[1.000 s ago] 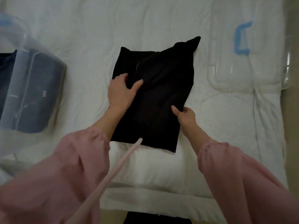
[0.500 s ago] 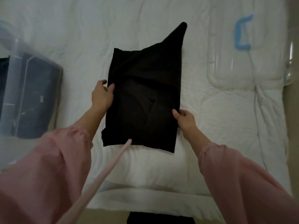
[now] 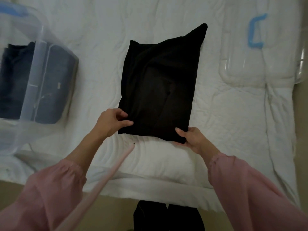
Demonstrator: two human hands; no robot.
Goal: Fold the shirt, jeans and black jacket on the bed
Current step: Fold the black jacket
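The black jacket (image 3: 160, 87) lies folded into a tall rectangle on the white bed (image 3: 166, 160), with one pointed corner sticking up at its far right. My left hand (image 3: 112, 122) pinches the jacket's near left edge between thumb and fingers. My right hand (image 3: 191, 137) grips the near right corner, thumb on top. Dark folded jeans (image 3: 50, 84) and another dark garment (image 3: 13, 77) sit inside a clear plastic bin at the left.
The clear storage bin (image 3: 35, 67) with a blue handle stands on the bed's left side. Its clear lid (image 3: 256, 47) with a blue handle lies on the bed at the far right. The bed's near edge meets a tan floor.
Both hands have slid down the jacket's sides toward me, from mid-height to its near corners. The jacket's far right corner has straightened upward.
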